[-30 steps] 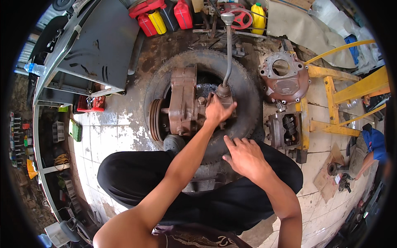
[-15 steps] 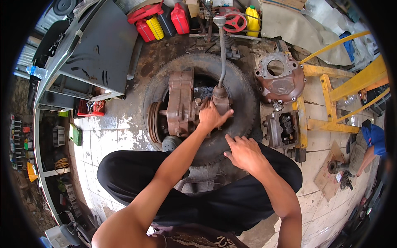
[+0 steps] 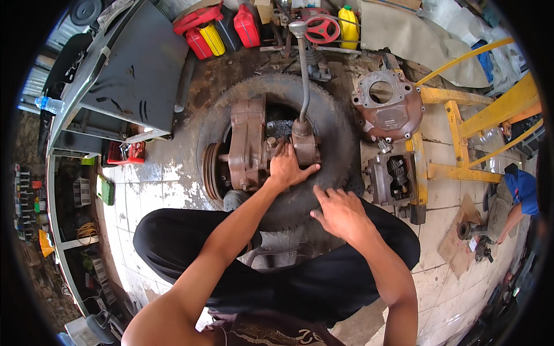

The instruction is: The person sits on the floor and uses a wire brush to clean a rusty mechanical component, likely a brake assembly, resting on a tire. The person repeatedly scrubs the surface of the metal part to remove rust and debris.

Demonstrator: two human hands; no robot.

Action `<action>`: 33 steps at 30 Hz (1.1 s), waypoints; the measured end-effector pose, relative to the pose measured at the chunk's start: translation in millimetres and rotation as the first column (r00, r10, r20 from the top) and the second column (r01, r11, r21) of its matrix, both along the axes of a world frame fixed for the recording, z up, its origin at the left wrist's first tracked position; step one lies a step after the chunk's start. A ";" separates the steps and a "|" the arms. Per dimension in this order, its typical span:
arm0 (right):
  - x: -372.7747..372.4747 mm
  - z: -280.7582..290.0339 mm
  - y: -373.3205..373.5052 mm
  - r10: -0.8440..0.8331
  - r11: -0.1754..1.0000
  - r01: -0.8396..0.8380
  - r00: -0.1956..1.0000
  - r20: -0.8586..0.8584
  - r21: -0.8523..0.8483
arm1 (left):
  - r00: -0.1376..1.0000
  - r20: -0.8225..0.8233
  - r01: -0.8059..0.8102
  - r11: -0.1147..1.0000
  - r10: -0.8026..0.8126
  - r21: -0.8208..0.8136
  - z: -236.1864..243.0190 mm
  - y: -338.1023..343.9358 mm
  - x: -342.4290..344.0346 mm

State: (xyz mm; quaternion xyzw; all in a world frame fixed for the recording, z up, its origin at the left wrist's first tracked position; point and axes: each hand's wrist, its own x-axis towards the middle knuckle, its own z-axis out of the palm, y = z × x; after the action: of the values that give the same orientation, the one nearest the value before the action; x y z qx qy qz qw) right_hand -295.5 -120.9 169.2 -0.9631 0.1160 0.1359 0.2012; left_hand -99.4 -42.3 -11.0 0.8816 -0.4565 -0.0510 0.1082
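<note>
While resting over the opening of a worn black tire (image 3: pixel 340 127) on the workshop floor, pictured from above: a brown metal gearbox (image 3: pixel 247 135), with a grooved pulley (image 3: pixel 211 173) at the left end and a tall gear lever (image 3: pixel 304 75) standing at the right. On the gearbox, near the lever's base, the left hand (image 3: pixel 284 168), laid with fingers stretched forward and thumb splayed aside, clamped on nothing visible. Over the tire's near side, the right hand (image 3: pixel 340 212), fingers slightly apart and apparently empty; impossible to tell whether touching the rubber. Judging by the contact, at a stage of touching or steadying the gearbox rather than gripping or lifting; for any next move, probably calling for a firmer hold with both hands, given the evident bulk. To the right, a brown bell-shaped housing (image 3: pixel 398 120) and, nearer, a smaller open casing (image 3: pixel 378 180) with gears exposed, both beside a yellow metal frame (image 3: pixel 461 173). Farther right, a co-worker's arm (image 3: pixel 511 222). Beyond the tire, a red jerrycan (image 3: pixel 247 26) and a yellow container (image 3: pixel 348 27). To the left, a grey metal cabinet (image 3: pixel 135 60).
</note>
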 end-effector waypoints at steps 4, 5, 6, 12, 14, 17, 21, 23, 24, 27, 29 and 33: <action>9.5 -2.0 3.1 0.032 0.999 -0.032 0.999 -0.035 0.029 | 0.805 -0.512 -0.141 0.936 0.299 0.323 39.7 -38.7 24.2; 8.9 -1.5 4.2 0.029 0.999 -0.028 0.999 -0.034 0.020 | 0.784 -0.513 -0.193 0.922 0.350 0.334 45.3 -44.1 21.3; 7.7 -1.2 5.6 0.024 1.000 -0.024 0.999 -0.035 0.011 | 0.860 -0.429 -0.198 0.956 0.275 0.216 38.6 -36.5 13.2; 13.8 3.3 8.1 0.048 0.998 -0.048 0.999 -0.025 0.031 | 0.882 -0.362 -0.299 0.952 0.300 0.060 12.5 -28.1 8.9; 14.5 -1.2 7.8 0.046 0.999 -0.046 0.999 -0.006 -0.029 | 0.837 -0.448 -0.300 0.948 0.313 0.101 16.5 -35.5 11.6; 8.5 3.5 4.8 0.040 0.999 -0.040 0.997 -0.061 -0.005 | 0.981 -0.186 -0.106 0.965 0.062 -0.240 9.2 -6.1 -23.6; 15.7 1.3 14.0 0.073 0.997 -0.072 0.996 -0.053 0.030 | 0.869 -0.443 -0.268 0.962 0.221 -0.045 17.5 -24.7 0.3; 20.8 2.5 12.0 0.060 0.998 -0.061 0.996 -0.067 0.000 | 0.648 -0.652 -0.314 0.918 0.395 0.244 41.6 -46.8 18.4; 18.4 3.5 14.7 0.057 0.998 -0.056 0.996 -0.067 0.015 | 0.776 -0.544 -0.316 0.944 0.318 0.100 31.5 -34.6 5.3; 17.0 10.4 9.6 0.062 0.998 -0.061 0.996 -0.064 0.015 | 0.948 -0.253 -0.246 0.947 0.191 -0.207 10.0 -24.1 -16.0; 17.1 5.6 10.6 0.071 0.997 -0.071 0.996 -0.046 -0.002 | 0.931 -0.300 -0.269 0.948 0.210 -0.169 9.8 -21.6 -16.9; 15.4 4.6 18.6 0.084 0.996 -0.085 0.996 -0.022 -0.008 | 0.806 -0.472 -0.422 0.906 0.357 -0.036 19.7 -31.6 -12.6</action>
State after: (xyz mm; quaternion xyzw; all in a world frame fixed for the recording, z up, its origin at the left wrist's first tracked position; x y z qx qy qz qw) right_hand -280.0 -102.3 173.8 -0.9666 0.0779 0.1540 0.1895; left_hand -112.0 -73.9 8.7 0.9100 -0.2295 -0.2006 0.2811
